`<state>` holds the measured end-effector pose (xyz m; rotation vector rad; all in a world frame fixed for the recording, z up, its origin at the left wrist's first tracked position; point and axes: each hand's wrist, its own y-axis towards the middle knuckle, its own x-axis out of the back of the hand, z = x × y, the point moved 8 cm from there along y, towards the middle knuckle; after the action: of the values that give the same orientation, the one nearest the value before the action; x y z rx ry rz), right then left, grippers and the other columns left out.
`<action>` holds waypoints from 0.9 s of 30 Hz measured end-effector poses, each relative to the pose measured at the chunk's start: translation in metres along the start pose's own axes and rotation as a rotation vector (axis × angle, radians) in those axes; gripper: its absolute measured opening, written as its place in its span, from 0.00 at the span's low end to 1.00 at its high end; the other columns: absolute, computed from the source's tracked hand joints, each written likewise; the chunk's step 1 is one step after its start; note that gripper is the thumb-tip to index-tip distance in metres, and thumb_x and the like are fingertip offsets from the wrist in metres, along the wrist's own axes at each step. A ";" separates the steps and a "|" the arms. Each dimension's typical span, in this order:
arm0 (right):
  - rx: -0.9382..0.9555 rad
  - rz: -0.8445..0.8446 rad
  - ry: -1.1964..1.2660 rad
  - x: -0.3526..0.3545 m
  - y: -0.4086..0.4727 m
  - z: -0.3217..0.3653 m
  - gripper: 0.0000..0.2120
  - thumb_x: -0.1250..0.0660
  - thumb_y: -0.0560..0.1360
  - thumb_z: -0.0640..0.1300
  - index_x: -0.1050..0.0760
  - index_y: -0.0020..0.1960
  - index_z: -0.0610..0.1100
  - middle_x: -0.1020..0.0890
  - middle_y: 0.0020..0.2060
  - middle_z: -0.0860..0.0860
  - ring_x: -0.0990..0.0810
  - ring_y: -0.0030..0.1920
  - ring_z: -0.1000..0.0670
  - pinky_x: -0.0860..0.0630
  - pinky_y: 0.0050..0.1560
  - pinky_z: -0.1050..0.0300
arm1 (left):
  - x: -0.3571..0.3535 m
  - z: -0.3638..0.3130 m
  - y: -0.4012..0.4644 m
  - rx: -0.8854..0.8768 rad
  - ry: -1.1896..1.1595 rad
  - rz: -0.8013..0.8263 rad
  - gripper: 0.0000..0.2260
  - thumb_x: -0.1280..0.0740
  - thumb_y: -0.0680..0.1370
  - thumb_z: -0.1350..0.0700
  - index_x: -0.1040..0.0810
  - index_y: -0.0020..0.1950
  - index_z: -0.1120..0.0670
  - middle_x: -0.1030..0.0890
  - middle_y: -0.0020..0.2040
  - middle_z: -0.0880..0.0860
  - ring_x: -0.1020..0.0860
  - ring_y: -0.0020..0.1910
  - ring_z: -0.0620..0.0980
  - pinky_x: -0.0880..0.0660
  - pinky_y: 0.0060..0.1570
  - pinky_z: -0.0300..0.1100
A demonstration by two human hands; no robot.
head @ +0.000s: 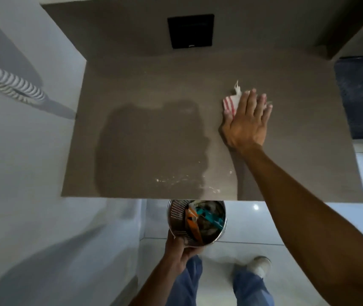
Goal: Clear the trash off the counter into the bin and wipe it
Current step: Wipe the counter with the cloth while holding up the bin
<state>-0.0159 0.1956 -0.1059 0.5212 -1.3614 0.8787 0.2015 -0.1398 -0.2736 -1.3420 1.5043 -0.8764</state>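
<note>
While left hand (pixel 179 248) grips bin (pixel 197 221), right hand (pixel 245 120) flat on cloth (pixel 231 101).

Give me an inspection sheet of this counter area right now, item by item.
Surface: brown counter, a few pale crumbs or droplets near its front edge.
Job's things: red-striped white cloth flat on the counter; metal bin below the front edge, colourful trash inside.
Clutter: nothing seen beyond the specks.
Hands: right hand pressed flat on the cloth; left hand gripping the bin.
Cables: nothing seen.
Surroundings: black wall panel, striped fabric at left, glossy tiled floor.
</note>
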 end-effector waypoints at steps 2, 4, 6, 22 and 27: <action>0.023 -0.005 -0.018 -0.002 0.032 0.043 0.35 0.56 0.82 0.60 0.53 0.82 0.40 0.50 0.83 0.41 0.55 0.82 0.37 0.55 0.81 0.35 | 0.018 -0.005 0.002 0.001 -0.028 0.002 0.18 0.35 0.83 0.61 0.26 0.72 0.49 0.19 0.68 0.63 0.19 0.64 0.66 0.16 0.54 0.66; 0.068 -0.005 -0.025 -0.006 0.064 0.090 0.35 0.56 0.82 0.60 0.53 0.83 0.40 0.51 0.83 0.41 0.56 0.82 0.37 0.56 0.81 0.35 | 0.036 -0.016 0.001 -0.049 -0.072 0.064 0.19 0.36 0.84 0.59 0.28 0.74 0.45 0.20 0.71 0.60 0.19 0.65 0.64 0.16 0.53 0.61; 0.128 -0.009 -0.025 -0.013 0.091 0.145 0.35 0.57 0.82 0.61 0.54 0.83 0.42 0.51 0.83 0.42 0.56 0.83 0.38 0.57 0.81 0.36 | 0.048 -0.032 -0.002 -0.079 -0.092 0.121 0.20 0.37 0.85 0.56 0.30 0.77 0.42 0.21 0.73 0.56 0.19 0.67 0.62 0.17 0.56 0.62; 1.101 0.202 -0.219 -0.027 -0.016 0.156 0.32 0.54 0.83 0.63 0.52 0.83 0.49 0.46 0.83 0.48 0.50 0.83 0.45 0.52 0.82 0.42 | 0.091 -0.048 -0.039 -0.125 -0.172 -0.031 0.23 0.35 0.81 0.68 0.25 0.72 0.49 0.20 0.69 0.64 0.17 0.62 0.68 0.17 0.54 0.64; 0.783 0.191 -0.169 -0.015 -0.062 0.010 0.32 0.60 0.83 0.66 0.57 0.83 0.54 0.45 0.83 0.48 0.50 0.83 0.44 0.52 0.82 0.41 | 0.074 -0.040 -0.065 -0.112 -0.242 -0.008 0.18 0.37 0.83 0.67 0.20 0.65 0.49 0.17 0.61 0.61 0.17 0.55 0.62 0.16 0.47 0.57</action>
<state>0.0272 0.1479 -0.1091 1.0916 -1.1952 1.5636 0.1868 -0.2254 -0.2124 -1.4797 1.3760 -0.6168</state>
